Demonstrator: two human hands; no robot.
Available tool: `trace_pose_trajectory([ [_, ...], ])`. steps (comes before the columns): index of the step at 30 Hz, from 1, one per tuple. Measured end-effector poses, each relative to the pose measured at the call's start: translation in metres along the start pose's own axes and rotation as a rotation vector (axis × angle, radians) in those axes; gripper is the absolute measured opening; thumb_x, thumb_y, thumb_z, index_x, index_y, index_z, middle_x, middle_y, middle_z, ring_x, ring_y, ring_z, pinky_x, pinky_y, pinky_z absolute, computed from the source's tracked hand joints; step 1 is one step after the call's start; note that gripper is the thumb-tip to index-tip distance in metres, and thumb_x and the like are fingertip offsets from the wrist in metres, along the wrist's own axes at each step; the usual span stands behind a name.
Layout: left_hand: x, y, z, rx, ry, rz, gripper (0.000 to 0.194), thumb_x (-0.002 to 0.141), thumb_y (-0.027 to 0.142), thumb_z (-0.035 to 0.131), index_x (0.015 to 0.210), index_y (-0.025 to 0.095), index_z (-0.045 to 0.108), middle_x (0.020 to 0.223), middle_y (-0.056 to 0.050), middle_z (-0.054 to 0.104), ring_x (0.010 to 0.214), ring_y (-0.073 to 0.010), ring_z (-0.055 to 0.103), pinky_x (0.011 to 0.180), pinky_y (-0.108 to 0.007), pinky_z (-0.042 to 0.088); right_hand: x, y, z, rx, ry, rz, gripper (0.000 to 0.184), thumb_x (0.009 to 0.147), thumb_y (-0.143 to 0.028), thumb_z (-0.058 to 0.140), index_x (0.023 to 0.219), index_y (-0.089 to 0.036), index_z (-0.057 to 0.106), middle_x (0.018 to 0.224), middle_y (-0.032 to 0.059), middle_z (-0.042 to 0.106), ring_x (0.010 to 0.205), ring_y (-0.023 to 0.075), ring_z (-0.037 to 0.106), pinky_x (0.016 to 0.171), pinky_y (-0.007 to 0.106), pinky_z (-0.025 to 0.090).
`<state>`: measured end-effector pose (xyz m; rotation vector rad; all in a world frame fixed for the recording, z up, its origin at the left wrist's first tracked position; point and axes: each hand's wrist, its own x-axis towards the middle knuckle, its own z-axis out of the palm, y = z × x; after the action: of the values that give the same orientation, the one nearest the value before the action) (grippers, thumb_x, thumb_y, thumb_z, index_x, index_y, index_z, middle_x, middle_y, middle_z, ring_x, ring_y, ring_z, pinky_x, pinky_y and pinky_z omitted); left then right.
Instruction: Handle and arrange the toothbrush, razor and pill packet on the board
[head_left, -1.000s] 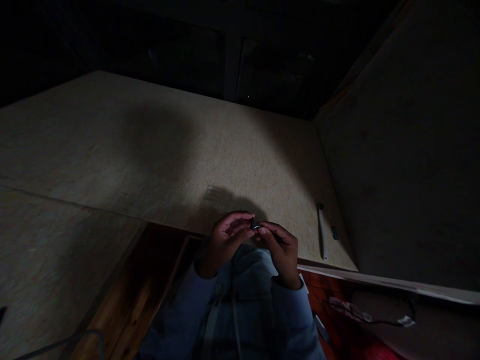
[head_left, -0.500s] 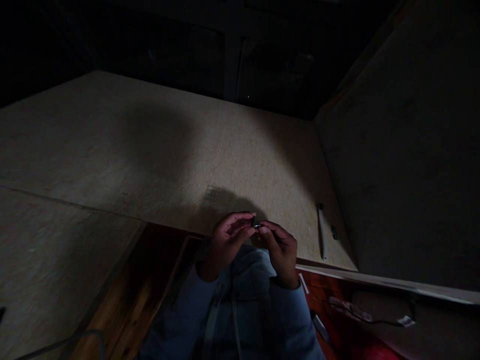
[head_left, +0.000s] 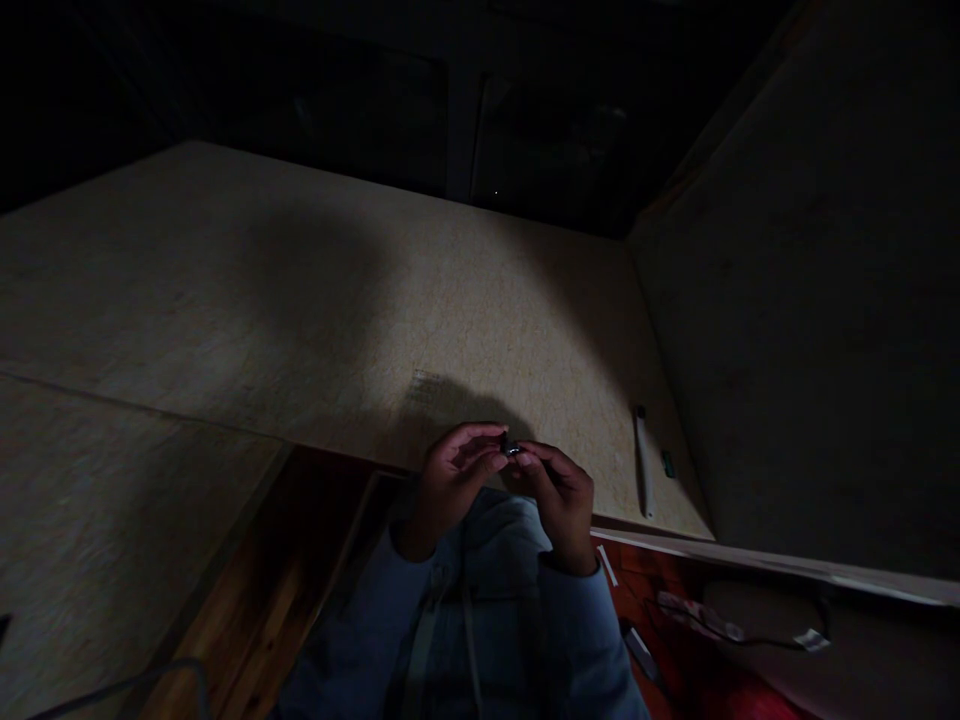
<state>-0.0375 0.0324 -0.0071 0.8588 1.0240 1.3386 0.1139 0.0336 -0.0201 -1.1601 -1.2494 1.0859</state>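
Between my hands is a small dark object (head_left: 511, 449) with a shiny edge, too small and dim to name. The fingertips and thumb of my left hand (head_left: 459, 475) close on its left side. From the right, my right hand (head_left: 559, 492) pinches it between thumb and forefinger. Both hands are held close together above the near edge of the pale countertop (head_left: 480, 300), in front of my blue sleeves and top. The fingers cover part of the object.
To the right on the countertop lie a pale toothbrush-like stick with a dark head (head_left: 643, 465) and a small dark green item (head_left: 668, 463). A dim wall panel (head_left: 810, 330) rises beyond them. A grey cable (head_left: 172, 668) crosses the lower left.
Both hands stay nearly in place with the small object between them. The glint on it shifts slightly, as if it is turned a little.
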Motion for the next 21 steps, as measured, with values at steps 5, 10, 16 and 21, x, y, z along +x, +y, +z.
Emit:
trace_pose_trajectory([
  [5, -0.0003, -0.0027, 0.0006, -0.006, -0.036, 0.023, 0.031, 0.078, 0.036, 0.080, 0.100, 0.016, 0.072, 0.117, -0.013, 0.076, 0.108, -0.0247, 0.072, 0.089, -0.033, 0.059, 0.0009, -0.0002, -0.0013, 0.013, -0.014, 0.005, 0.016, 0.089, -0.035, 0.069, 0.094, -0.024, 0.080, 0.076, 0.0022, 0.078, 0.061, 0.0144, 0.066, 0.057, 0.024, 0.055],
  [10, 0.0001, -0.0016, 0.0005, 0.007, -0.013, -0.014, 0.033, 0.075, 0.034, 0.083, 0.101, 0.017, 0.072, 0.117, -0.012, 0.075, 0.107, -0.0245, 0.071, 0.095, -0.036, 0.056, 0.0011, 0.0028, -0.0040, 0.014, -0.003, 0.020, 0.013, 0.084, -0.034, 0.075, 0.092, -0.024, 0.080, 0.079, 0.0026, 0.078, 0.066, 0.0160, 0.069, 0.063, 0.027, 0.057],
  [16, 0.0003, -0.0031, 0.0009, 0.041, 0.025, -0.042, 0.034, 0.070, 0.033, 0.086, 0.097, 0.017, 0.073, 0.108, -0.010, 0.077, 0.100, -0.0228, 0.072, 0.089, -0.033, 0.058, 0.0011, 0.0051, -0.0037, 0.070, -0.028, 0.042, 0.018, 0.088, -0.038, 0.071, 0.093, -0.024, 0.079, 0.071, 0.0010, 0.074, 0.061, 0.0144, 0.065, 0.057, 0.025, 0.055],
  [21, -0.0004, -0.0066, 0.0017, 0.018, 0.013, -0.024, 0.032, 0.073, 0.034, 0.084, 0.098, 0.016, 0.073, 0.116, -0.013, 0.075, 0.104, -0.0237, 0.071, 0.093, -0.035, 0.057, 0.0012, 0.0053, -0.0046, 0.092, -0.046, 0.068, 0.016, 0.088, -0.037, 0.071, 0.095, -0.025, 0.078, 0.076, 0.0009, 0.076, 0.063, 0.0134, 0.065, 0.058, 0.024, 0.055],
])
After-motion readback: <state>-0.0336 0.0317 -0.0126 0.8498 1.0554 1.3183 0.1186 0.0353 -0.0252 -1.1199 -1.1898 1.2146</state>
